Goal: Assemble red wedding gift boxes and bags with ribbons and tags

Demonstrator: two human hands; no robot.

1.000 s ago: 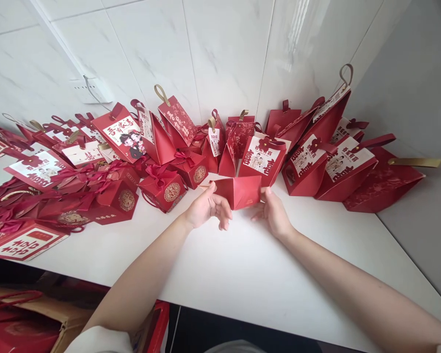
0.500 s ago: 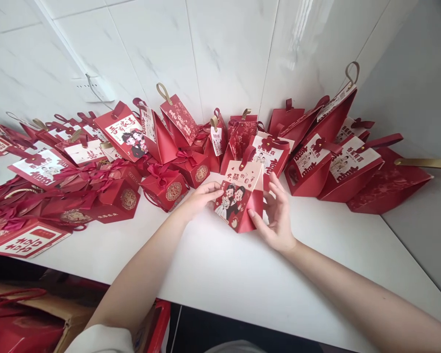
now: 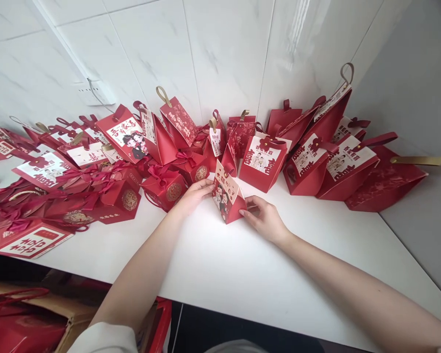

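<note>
A small red gift box [image 3: 225,196] with a cream top flap and a cartoon couple printed on its front stands on the white table, turned at an angle. At its left side, the fingers of my left hand [image 3: 195,196] pinch the edge. My right hand [image 3: 265,218] grips the lower right side, thumb in front and fingers curled behind it. Just behind stands a red gift box with a white label [image 3: 261,162]. Left of my left hand sits a red box with a ribbon bow [image 3: 165,186].
Several red gift boxes [image 3: 347,166] with loop handles line the wall on the right. Many more red boxes [image 3: 110,193] crowd the left of the white table [image 3: 257,284]. Below the table's front edge is a cardboard carton [image 3: 73,318] with red bags. A socket [image 3: 95,93] is on the tiled wall.
Both hands have moved the gift box slightly left and away from me, turning it so more of its side shows. The white-labelled box behind is now less covered.
</note>
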